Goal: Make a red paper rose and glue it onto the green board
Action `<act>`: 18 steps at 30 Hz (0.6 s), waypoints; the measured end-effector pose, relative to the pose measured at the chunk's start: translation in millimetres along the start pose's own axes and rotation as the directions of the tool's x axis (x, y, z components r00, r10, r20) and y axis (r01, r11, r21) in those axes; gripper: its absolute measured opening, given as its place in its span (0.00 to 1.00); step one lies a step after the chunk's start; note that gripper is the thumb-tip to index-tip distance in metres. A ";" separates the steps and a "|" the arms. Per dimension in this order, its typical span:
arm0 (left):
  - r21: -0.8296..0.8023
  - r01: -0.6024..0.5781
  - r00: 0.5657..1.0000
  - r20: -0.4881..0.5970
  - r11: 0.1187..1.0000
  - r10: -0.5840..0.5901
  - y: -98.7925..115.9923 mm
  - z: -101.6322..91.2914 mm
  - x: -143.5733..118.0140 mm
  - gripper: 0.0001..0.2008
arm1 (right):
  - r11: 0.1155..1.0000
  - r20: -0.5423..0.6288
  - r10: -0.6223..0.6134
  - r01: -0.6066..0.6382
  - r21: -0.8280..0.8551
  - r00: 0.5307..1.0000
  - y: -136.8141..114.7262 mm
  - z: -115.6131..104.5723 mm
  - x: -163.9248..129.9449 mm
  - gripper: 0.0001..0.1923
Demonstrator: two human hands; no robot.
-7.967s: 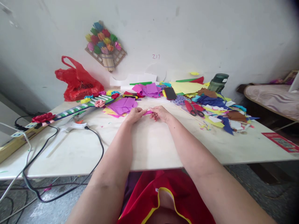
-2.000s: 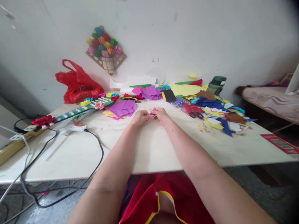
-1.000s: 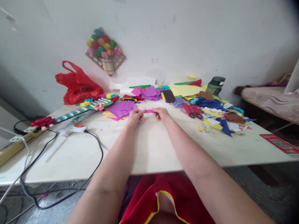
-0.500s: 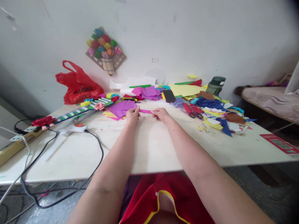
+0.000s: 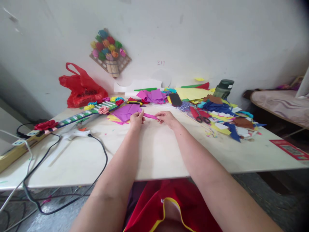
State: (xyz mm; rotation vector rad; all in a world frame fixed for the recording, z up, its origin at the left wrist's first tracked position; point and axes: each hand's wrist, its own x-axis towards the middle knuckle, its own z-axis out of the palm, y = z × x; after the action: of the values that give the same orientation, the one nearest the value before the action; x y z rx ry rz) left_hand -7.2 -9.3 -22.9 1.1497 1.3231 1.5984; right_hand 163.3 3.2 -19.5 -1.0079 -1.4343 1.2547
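A narrow magenta paper strip (image 5: 150, 115) stretches between my two hands above the white table. My left hand (image 5: 137, 119) pinches its left end, thumb pointing up. At the strip's other end, my right hand (image 5: 165, 118) has thumb and forefinger closed on it, the remaining fingers curled loosely. Just behind and left of my left hand lie purple paper sheets (image 5: 124, 111), overlapping yellow and pink ones. More purple pieces (image 5: 154, 95) are piled farther back.
To the right sit scissors (image 5: 202, 118), a phone (image 5: 175, 100), a dark green bottle (image 5: 223, 89) and heaped paper scraps (image 5: 220, 109). On the left are a white glue gun (image 5: 77, 133) with its black cord, a power strip (image 5: 20, 145) and a red plastic bag (image 5: 82, 88).
The strip now slants down toward my right hand and looks twisted or bunched, where it lay flatter before. My right-hand fingers have shifted slightly; my left hand stays nearly in place.
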 end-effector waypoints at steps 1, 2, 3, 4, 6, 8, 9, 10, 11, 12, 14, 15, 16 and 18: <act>-0.008 -0.006 0.999 -0.036 1.000 0.005 0.6 0.1 0.1 0.17 | 1.000 -0.028 0.005 -0.005 -0.012 1.000 -0.2 0.0 0.6 0.07; -0.017 -0.017 0.995 -0.094 1.000 0.016 0.9 -0.1 0.6 0.16 | 1.000 -0.068 0.005 -0.006 -0.025 0.998 -0.6 -0.2 1.3 0.07; -0.024 -0.035 0.984 -0.174 0.999 0.030 0.8 -0.8 1.7 0.15 | 0.999 -0.113 -0.002 -0.002 -0.039 0.994 -0.9 -0.6 2.0 0.08; -0.027 -0.058 0.962 -0.269 0.998 0.049 0.4 -2.3 3.6 0.14 | 0.999 -0.158 -0.013 0.004 -0.054 0.987 -1.0 -1.4 2.8 0.08; -0.013 -0.106 0.887 -0.453 0.994 0.088 -1.2 -7.5 9.3 0.12 | 0.995 -0.233 -0.035 0.013 -0.095 0.972 -0.2 -3.7 4.8 0.09; -0.006 -0.141 0.807 -0.580 0.990 0.111 -2.8 -15.9 16.4 0.07 | 0.988 -0.282 -0.046 0.003 -0.152 0.958 2.3 -6.9 7.3 0.11; -0.023 -0.168 0.778 -0.616 0.986 0.119 -3.1 -20.9 19.9 0.05 | 0.981 -0.299 -0.046 -0.013 -0.192 0.953 4.0 -8.8 8.8 0.12; -0.059 -0.201 0.759 -0.640 0.978 0.117 -2.9 -26.1 23.0 0.04 | 0.968 -0.311 -0.044 -0.036 -0.247 0.949 5.8 -10.6 10.2 0.13; -0.092 -0.219 0.739 -0.665 0.971 0.104 -2.0 -31.3 25.5 0.05 | 0.946 -0.318 -0.040 -0.067 -0.317 0.947 7.4 -12.4 11.5 0.14; -0.128 -0.222 0.708 -0.703 0.967 0.069 -0.6 -36.3 27.4 0.06 | 0.908 -0.320 -0.029 -0.108 -0.404 0.947 8.8 -14.1 12.5 0.14; -0.234 -0.212 0.677 -0.735 0.949 -0.030 3.4 -44.9 29.3 0.08 | 0.778 -0.322 -0.010 -0.195 -0.598 0.947 10.4 -16.4 13.1 0.13; -0.286 -0.206 0.663 -0.744 0.936 -0.081 5.7 -48.4 29.6 0.09 | 0.693 -0.324 -0.013 -0.225 -0.685 0.946 10.5 -16.9 12.6 0.12; -0.326 -0.211 0.646 -0.754 0.922 -0.118 8.0 -51.4 29.5 0.09 | 0.612 -0.329 -0.044 -0.234 -0.755 0.943 10.1 -16.9 11.5 0.12; -0.390 -0.216 0.620 -0.763 0.895 -0.183 12.2 -56.1 28.7 0.09 | 0.492 -0.326 -0.138 -0.221 -0.842 0.935 8.4 -15.3 7.8 0.12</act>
State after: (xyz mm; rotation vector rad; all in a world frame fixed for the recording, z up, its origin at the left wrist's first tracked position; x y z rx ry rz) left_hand -69.6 -2.0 -9.4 0.1051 1.3044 2.4102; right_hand 176.6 15.1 -26.4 -1.8511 -1.7623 0.2046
